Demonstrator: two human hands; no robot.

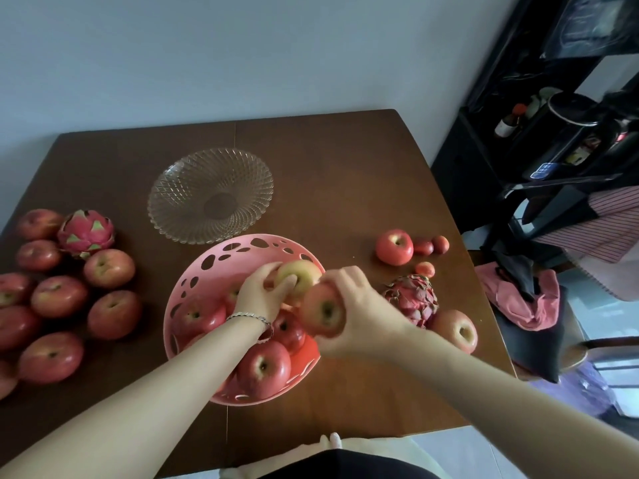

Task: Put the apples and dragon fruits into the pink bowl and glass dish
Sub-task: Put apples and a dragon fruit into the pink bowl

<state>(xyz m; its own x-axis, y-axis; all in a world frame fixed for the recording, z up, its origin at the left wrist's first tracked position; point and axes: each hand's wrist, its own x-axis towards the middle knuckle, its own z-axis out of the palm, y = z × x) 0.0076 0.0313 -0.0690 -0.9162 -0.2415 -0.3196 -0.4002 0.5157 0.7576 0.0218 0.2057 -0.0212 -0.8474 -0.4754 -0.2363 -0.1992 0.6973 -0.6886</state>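
Note:
The pink bowl stands in the middle of the brown table and holds several red apples. My left hand reaches into it and grips a yellowish apple at the bowl's far rim. My right hand holds a red apple over the bowl's right edge. The glass dish sits behind the bowl with nothing in it. Several apples and a dragon fruit lie at the left. Another dragon fruit and two apples lie at the right.
A few small red fruits lie by the right-hand apple. A dark shelf unit with bottles stands beyond the table's right edge, next to a chair draped with pink and black cloth. A wall runs behind the table.

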